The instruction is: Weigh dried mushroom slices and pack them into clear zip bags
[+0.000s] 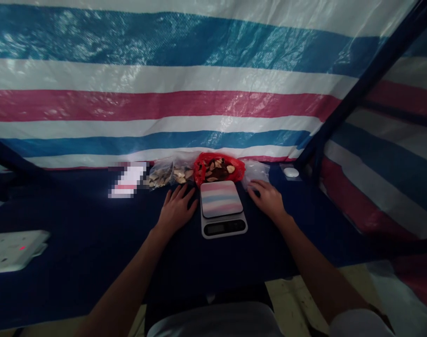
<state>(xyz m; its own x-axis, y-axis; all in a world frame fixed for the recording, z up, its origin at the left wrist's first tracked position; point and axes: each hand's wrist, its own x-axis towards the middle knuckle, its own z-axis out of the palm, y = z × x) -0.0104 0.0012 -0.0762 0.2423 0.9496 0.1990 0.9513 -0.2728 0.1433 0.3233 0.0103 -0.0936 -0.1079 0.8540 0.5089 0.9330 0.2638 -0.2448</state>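
1. Pale floor (290,295) shows nearer than the scale, past the edge of a dark blue table (73,210).
2. Well left of the scale lies a white power strip (17,250), its red light lit.
3. The scale (223,210) sits flat on the table.
4. Just left of the scale, the left hand (178,206) rests palm down, fingers spread; right of it, the right hand (267,199) lies with thumb and fingers apart, fingertips at a clear bag (258,172).
5. Just behind the scale, an open red bag (238,172) holds dried slices (218,171).
6. Farther behind the scale hangs a striped plastic sheet (164,105), dimly lit.
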